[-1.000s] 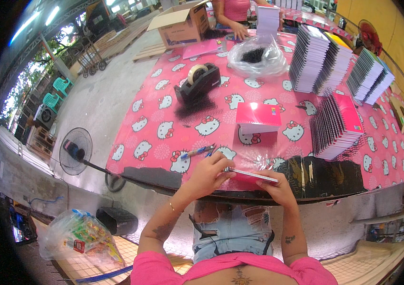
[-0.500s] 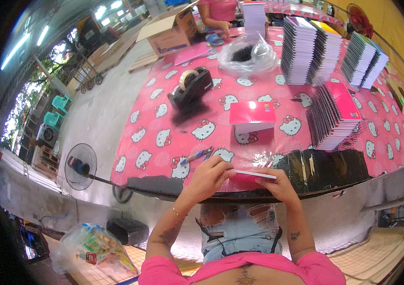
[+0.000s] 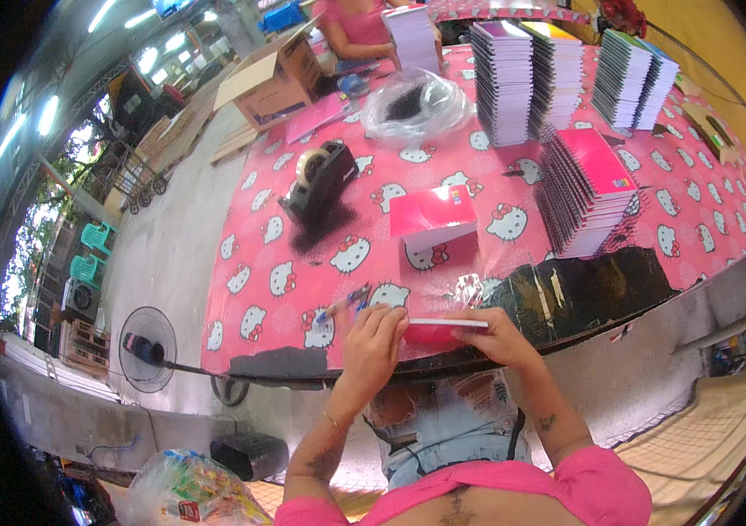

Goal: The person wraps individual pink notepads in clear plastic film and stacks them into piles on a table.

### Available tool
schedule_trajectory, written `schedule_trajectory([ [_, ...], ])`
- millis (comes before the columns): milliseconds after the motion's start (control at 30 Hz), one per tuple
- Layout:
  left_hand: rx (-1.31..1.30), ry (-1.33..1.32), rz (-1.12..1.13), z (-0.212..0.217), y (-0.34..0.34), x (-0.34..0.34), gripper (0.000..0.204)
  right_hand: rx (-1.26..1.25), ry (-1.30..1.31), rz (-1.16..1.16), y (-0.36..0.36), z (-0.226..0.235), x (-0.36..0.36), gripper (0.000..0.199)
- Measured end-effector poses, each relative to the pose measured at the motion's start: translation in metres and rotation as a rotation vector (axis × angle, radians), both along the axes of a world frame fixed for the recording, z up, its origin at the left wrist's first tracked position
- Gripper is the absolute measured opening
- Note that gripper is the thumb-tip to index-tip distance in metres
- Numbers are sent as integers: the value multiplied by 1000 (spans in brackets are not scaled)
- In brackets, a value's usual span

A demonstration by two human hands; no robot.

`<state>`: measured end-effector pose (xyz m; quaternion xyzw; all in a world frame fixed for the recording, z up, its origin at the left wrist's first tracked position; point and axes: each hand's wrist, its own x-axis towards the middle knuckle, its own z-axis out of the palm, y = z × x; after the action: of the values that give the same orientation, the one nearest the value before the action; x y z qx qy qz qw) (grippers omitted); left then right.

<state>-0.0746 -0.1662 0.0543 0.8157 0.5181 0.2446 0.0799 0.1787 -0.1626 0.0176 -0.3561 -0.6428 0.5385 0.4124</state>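
Both my hands hold a thin pink notebook (image 3: 443, 331) edge-on above the near edge of the table (image 3: 268, 289). My left hand (image 3: 371, 340) grips its left end, fingers curled over the top. My right hand (image 3: 495, 337) grips its right end. A crinkled clear plastic wrap (image 3: 469, 289) lies just behind the notebook. A pen (image 3: 342, 305) lies on the cloth beside my left hand. A small pile of pink notebooks (image 3: 432, 219) sits further back.
A black tape dispenser (image 3: 318, 180) stands at mid-left. Tall notebook stacks (image 3: 517, 79) and a leaning stack (image 3: 587, 188) fill the right. A clear bag (image 3: 408, 105), an open cardboard box (image 3: 272, 83) and another person (image 3: 355, 26) are at the far end. A fan (image 3: 145, 346) stands on the floor.
My hands stay on the notebook at the table's near edge. The view has shifted and come a little closer to the table.
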Motion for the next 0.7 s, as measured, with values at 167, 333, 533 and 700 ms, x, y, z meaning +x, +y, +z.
schedule_trajectory([
  [167, 339, 268, 56, -3, -5, 12, 40, -3, -12, -22, -1, 2, 0, 28],
  [333, 261, 280, 160, -63, -49, 28, 83, 37, -24, -21, 1, 0, -2, 27],
  [533, 217, 524, 227, -28, -17, 35, 93, 17, -31, -52, 1, 1, 2, 29],
  [700, 227, 334, 164, -68, -47, 33, 95, 58, -37, -79, -4, -1, -4, 31],
])
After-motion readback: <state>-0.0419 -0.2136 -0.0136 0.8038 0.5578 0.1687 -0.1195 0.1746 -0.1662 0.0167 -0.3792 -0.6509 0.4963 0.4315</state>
